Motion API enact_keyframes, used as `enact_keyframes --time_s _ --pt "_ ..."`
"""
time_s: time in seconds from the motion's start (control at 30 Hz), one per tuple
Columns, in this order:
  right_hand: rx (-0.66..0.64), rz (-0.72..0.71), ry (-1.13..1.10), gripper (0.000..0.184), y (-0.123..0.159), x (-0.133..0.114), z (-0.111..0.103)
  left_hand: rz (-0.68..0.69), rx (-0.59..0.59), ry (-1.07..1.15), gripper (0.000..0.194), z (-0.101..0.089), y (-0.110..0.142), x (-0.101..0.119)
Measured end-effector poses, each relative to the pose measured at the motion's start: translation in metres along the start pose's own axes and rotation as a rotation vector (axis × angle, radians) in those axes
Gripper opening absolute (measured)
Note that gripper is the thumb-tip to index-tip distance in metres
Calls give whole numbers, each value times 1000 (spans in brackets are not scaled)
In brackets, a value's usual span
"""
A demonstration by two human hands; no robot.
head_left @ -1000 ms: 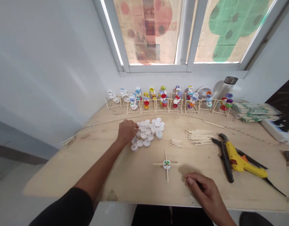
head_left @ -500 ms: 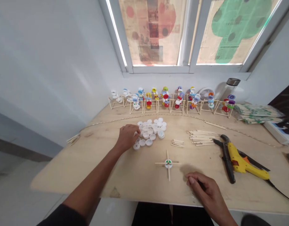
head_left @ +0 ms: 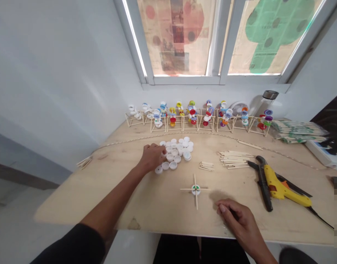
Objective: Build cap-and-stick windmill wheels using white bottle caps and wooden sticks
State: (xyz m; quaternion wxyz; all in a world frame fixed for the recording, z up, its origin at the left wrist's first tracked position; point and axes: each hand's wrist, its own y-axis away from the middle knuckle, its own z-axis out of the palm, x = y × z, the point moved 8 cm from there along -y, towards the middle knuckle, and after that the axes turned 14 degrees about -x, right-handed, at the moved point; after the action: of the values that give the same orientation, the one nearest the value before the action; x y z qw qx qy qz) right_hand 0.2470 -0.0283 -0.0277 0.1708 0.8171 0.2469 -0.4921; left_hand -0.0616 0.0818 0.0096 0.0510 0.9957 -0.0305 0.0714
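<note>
My left hand point(head_left: 152, 157) is over the left side of a cluster of white bottle caps point(head_left: 173, 165). Its fingers bend down among the caps, and the fingertips are hidden, so whether a cap is gripped does not show. My right hand point(head_left: 238, 219) rests near the table's front edge, thumb and forefinger pressed together with nothing visible between them. Between the hands lies a cross of thin wooden sticks point(head_left: 196, 201) on a white and green bottle cap point(head_left: 195, 190). Behind it is a small pile of short sticks point(head_left: 206, 166).
Longer sticks point(head_left: 234, 160) lie near a yellow glue gun point(head_left: 280, 185) and a black-handled tool point(head_left: 264, 190). Along the wall stand several stick frames with coloured caps point(head_left: 192, 113). Bagged sticks point(head_left: 297, 131), a power strip point(head_left: 325, 154) and a bottle point(head_left: 267, 102) are at right.
My left hand has shifted slightly right over the caps, its fingers now further in and its thumb no longer showing. My right hand stays in place. The view has shifted a little.
</note>
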Motion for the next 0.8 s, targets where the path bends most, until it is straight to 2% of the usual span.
enact_keyframes --time_s 0.3,0.43,0.5,0.63,0.8 --pt "36 3 -4 30 0 -2 -3 -25 -2 -2 6 -4 -3 -1" --pt "22 3 -19 30 0 -3 -1 -72 68 21 8 -20 17 -1" --pt "31 11 -16 30 1 -2 -1 -39 95 65 9 -24 34 7" --pt "43 11 -13 29 2 -1 -2 108 26 97 7 -11 62 34" --pt "23 11 2 30 0 -1 -2 127 5 68 6 7 68 43"
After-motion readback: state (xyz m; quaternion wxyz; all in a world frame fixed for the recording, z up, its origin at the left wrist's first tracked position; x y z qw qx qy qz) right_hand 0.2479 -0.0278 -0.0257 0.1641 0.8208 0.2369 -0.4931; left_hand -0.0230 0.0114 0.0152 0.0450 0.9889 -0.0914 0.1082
